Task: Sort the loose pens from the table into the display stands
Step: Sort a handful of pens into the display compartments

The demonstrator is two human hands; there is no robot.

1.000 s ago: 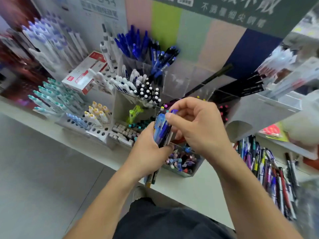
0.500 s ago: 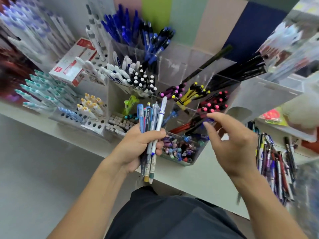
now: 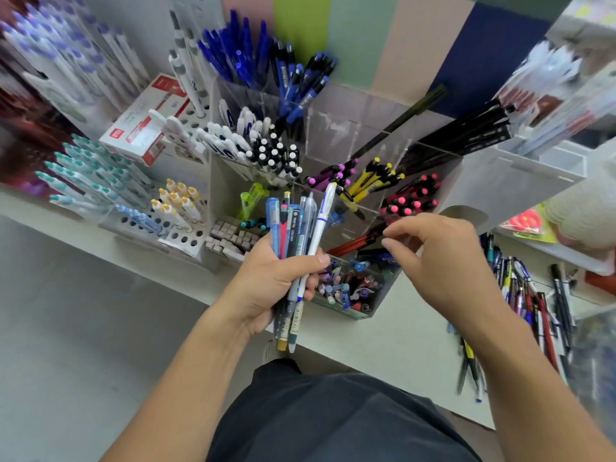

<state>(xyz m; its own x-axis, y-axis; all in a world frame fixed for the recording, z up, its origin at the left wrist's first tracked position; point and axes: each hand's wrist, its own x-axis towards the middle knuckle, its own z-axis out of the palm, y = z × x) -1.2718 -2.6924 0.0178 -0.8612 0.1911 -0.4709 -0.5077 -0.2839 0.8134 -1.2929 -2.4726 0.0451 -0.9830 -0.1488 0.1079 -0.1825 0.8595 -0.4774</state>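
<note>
My left hand (image 3: 266,288) grips a bundle of several pens (image 3: 296,235), blue, grey and white ones, upright in front of the clear display stand (image 3: 336,138). My right hand (image 3: 440,261) hovers over the stand's lower right compartments with fingers loosely curled and nothing in them; thumb and forefinger are close together near a red pen (image 3: 353,245). The stand's compartments hold blue, white, black, purple, yellow and pink pens. A pile of loose pens (image 3: 533,301) lies on the table at the right.
A white peg stand (image 3: 180,238) with teal and yellow-capped pens sits at the left, beside a red and white box (image 3: 146,125). A small clear tub (image 3: 350,288) of mixed pens stands at the table's front edge. Grey floor lies below left.
My right hand has left the bundle and swung right, ending over the lower right compartments. The left hand now holds the pens fanned upright. The view has shifted slightly.
</note>
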